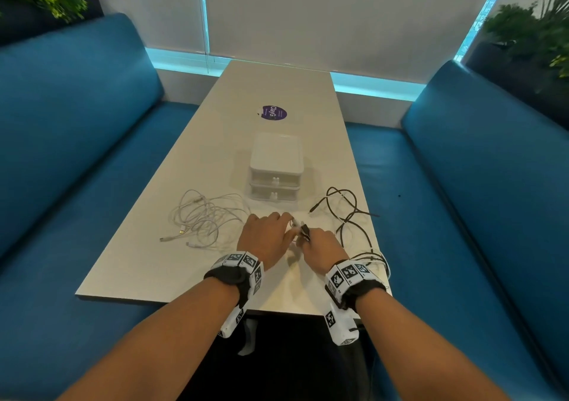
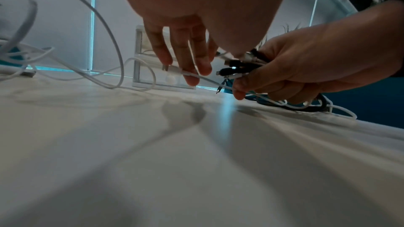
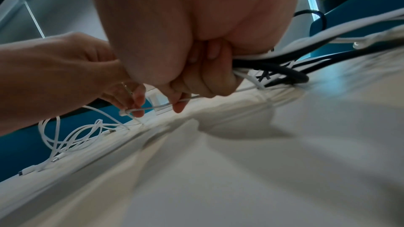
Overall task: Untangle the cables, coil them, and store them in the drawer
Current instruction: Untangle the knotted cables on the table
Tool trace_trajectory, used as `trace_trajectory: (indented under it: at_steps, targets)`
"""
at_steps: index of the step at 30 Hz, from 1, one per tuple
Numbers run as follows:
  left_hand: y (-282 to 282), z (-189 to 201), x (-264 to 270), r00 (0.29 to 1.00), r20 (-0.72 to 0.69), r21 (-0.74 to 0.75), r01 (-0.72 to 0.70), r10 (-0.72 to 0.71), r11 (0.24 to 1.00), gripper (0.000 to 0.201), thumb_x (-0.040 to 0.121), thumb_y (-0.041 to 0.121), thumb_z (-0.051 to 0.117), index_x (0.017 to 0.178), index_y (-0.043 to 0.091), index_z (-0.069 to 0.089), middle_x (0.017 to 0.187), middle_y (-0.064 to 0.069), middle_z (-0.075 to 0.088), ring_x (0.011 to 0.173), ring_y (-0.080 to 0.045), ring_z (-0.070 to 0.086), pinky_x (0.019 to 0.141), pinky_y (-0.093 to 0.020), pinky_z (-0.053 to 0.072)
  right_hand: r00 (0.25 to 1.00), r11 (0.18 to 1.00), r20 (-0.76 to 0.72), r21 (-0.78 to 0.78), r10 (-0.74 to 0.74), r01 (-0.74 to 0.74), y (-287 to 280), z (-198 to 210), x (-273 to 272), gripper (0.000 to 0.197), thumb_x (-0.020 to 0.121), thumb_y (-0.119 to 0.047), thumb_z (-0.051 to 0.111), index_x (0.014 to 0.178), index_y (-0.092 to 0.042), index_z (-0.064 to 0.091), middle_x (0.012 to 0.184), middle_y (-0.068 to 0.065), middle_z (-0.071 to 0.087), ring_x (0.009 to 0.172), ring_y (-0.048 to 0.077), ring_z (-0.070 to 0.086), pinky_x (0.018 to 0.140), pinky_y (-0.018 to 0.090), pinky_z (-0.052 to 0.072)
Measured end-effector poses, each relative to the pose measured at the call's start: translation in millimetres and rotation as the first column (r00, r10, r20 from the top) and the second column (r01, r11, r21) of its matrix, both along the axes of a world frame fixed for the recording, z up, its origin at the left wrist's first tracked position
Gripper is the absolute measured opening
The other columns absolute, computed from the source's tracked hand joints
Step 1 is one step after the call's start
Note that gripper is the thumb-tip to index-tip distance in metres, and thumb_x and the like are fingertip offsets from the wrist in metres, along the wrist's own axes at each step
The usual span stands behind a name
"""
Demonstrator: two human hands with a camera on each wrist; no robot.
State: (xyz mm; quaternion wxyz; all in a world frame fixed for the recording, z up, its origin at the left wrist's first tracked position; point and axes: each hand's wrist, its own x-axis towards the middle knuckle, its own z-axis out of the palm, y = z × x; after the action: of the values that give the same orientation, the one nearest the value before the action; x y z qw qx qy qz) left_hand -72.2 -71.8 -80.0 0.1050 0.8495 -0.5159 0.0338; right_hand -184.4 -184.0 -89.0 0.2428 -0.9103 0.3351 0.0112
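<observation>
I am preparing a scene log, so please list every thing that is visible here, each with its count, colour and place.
loose pile of thin white cables: several, white, on the table left of the drawer unit
tangle of dark cables: count unclear, black, right of the drawer unit, mixed with white strands
bunch of cable ends: several, black and white, in the right hand
small plastic drawer unit: one, white, two closed drawers, table middle
round sticker: one, purple, behind the unit
long table: one, off-white
padded benches: two, blue, both sides
plants: two, green, far corners
left hand: pinches a white cable
right hand: grips the bunch
</observation>
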Motion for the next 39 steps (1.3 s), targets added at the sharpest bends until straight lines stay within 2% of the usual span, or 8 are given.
trace_trajectory:
  at_steps: [4,9,15,19,23,26,31,39]
  targets:
    - [-7.4,6.7,3.2,0.995,0.087,0.057,-0.048,0.042,0.997,0.043,0.109,0.04,0.017,0.107,0.021,0.056,0.096,0.0,0.068,0.084,-0.027,0.065,0.073,-0.036,0.034,0.998,0.999,-0.065,-0.05,0.006,-0.01,2.4,-4.2,0.6,0.027,0.099,-0.028,0.042,0.104,-0.011,0.061,0.098,0.013,0.066,0.09,0.033,0.064,0.074,0.038,0.053]
    - [-9.0,8.2,10.8,0.99,0.048,0.148,-0.138,0.132,0.979,0.035,0.108,0.04,0.028,0.102,0.018,0.054,0.094,-0.004,0.068,0.088,-0.028,0.066,0.074,-0.037,0.033,0.994,0.985,-0.068,-0.154,-0.09,0.079,-1.2,-2.0,1.8,0.03,0.101,-0.034,0.04,0.11,-0.012,0.059,0.104,0.011,0.063,0.094,0.032,0.063,0.078,0.039,0.053]
    - [-13.4,-0.3,10.3,0.964,-0.235,0.055,-0.116,0.125,0.992,0.026,0.105,0.033,0.04,0.089,0.016,0.052,0.089,-0.007,0.063,0.084,-0.031,0.063,0.065,-0.035,0.042,0.996,0.996,0.091,-0.09,0.019,-0.011,0.7,5.6,-5.3,0.026,0.098,-0.037,0.042,0.101,-0.017,0.06,0.089,0.009,0.066,0.083,0.028,0.061,0.067,0.035,0.048]
    - [-19.3,-12.0,6.6,0.811,-0.584,-0.087,-0.011,-0.042,0.996,0.031,0.096,0.01,0.042,0.117,0.018,0.063,0.106,-0.006,0.07,0.095,-0.026,0.064,0.086,-0.04,0.052,0.987,0.995,0.148,0.064,0.066,-0.076,4.6,14.4,-10.8,0.019,0.092,-0.029,0.046,0.078,-0.019,0.053,0.074,0.005,0.062,0.069,0.025,0.059,0.057,0.033,0.042]
    - [-22.0,-3.6,2.0,0.704,-0.71,-0.169,-0.12,-0.037,0.978,0.046,0.099,0.008,0.037,0.143,0.016,0.047,0.134,-0.004,0.057,0.119,-0.023,0.055,0.105,-0.039,0.042,0.997,0.989,-0.004,0.129,0.078,-0.077,3.3,14.3,-8.9,0.025,0.091,-0.027,0.043,0.091,-0.013,0.064,0.084,0.01,0.067,0.075,0.027,0.063,0.068,0.037,0.052]
    - [-21.9,3.1,7.5,0.77,-0.637,-0.121,-0.107,0.005,0.987,0.039,0.101,0.016,0.036,0.134,0.014,0.056,0.132,-0.007,0.057,0.121,-0.025,0.053,0.106,-0.043,0.041,0.98,0.969,-0.086,0.188,0.177,-0.158,8.8,12.5,-8.3,0.032,0.084,-0.032,0.043,0.093,-0.014,0.068,0.087,0.009,0.069,0.078,0.027,0.065,0.076,0.042,0.055]
    - [-5.5,8.8,17.3,0.928,-0.364,0.043,-0.066,0.077,0.997,0.022,0.093,0.023,0.044,0.089,0.018,0.065,0.096,-0.002,0.066,0.086,-0.026,0.062,0.075,-0.04,0.053,0.979,0.96,-0.027,0.202,0.201,-0.191,11.9,14.2,-6.3,0.021,0.094,-0.03,0.045,0.087,-0.018,0.061,0.085,0.008,0.066,0.078,0.027,0.06,0.068,0.035,0.045]
    - [23.6,59.4,56.1,0.964,-0.224,0.105,-0.12,0.141,0.987,0.016,0.089,0.013,0.046,0.093,0.019,0.06,0.094,-0.004,0.064,0.08,-0.027,0.061,0.067,-0.034,0.046,0.978,0.957,-0.025,0.215,0.206,-0.196,23.3,14.6,8.1,0.024,0.095,-0.028,0.048,0.098,-0.018,0.07,0.101,0.012,0.067,0.092,0.03,0.061,0.083,0.036,0.048]
